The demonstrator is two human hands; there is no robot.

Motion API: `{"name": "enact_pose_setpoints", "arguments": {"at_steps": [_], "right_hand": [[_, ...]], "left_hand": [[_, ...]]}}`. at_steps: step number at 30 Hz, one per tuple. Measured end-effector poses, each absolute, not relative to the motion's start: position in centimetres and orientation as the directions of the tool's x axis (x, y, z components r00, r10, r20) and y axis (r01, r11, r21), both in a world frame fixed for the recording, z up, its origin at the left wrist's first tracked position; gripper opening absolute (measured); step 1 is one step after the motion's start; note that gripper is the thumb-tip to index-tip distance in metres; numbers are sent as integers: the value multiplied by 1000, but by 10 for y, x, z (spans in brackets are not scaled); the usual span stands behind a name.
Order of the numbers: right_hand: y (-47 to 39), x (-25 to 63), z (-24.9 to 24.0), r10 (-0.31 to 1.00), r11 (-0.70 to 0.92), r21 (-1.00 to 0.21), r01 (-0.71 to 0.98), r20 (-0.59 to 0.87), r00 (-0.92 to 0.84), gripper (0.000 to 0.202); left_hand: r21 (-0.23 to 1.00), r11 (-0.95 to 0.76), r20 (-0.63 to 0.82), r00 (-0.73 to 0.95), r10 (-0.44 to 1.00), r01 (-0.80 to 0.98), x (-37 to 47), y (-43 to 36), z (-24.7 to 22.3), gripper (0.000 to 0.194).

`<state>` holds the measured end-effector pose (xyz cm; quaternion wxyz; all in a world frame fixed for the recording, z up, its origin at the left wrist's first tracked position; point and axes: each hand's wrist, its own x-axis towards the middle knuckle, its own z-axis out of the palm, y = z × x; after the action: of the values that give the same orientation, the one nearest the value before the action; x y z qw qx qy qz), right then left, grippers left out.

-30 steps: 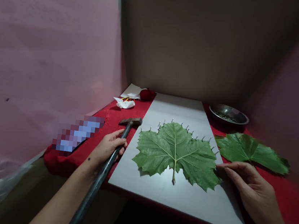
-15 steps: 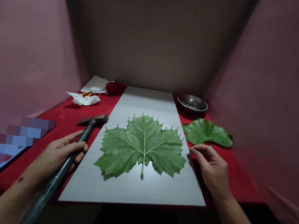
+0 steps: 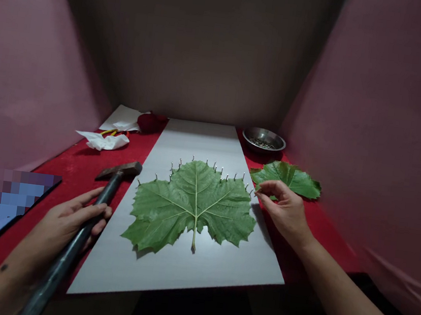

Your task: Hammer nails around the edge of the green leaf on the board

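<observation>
At eight o'clock from our right hand's (image 3: 284,210) narrow fingertips (image 3: 262,186), grip unclear, lies the central leaf (image 3: 183,195); left hand (image 3: 76,217), farther, holds hammer (image 3: 68,255).

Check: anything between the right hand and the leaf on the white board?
Yes: the row's rightmost nail stands between the right hand and the upper right edge of the leaf. Toward the leaf's lower right edge, nothing visible blocks it.
</observation>
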<state>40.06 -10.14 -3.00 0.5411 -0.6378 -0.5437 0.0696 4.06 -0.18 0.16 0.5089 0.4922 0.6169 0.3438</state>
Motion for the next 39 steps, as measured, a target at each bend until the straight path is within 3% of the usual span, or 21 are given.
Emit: {"name": "enact_pose_setpoints", "arguments": {"at_steps": [4, 19, 39], "right_hand": [[-102, 399, -36, 784, 145, -706, 693, 509, 354, 7], [-101, 400, -43, 783, 179, -597, 782, 568, 254, 9], [-103, 398, -43, 775, 213, -565, 797, 594, 214, 9]], "left_hand": [[933, 305, -315, 23, 949, 191, 40, -1, 2, 69], [914, 334, -353, 45, 935, 230, 34, 6, -3, 71], [915, 332, -344, 14, 939, 227, 35, 5, -4, 70]]}}
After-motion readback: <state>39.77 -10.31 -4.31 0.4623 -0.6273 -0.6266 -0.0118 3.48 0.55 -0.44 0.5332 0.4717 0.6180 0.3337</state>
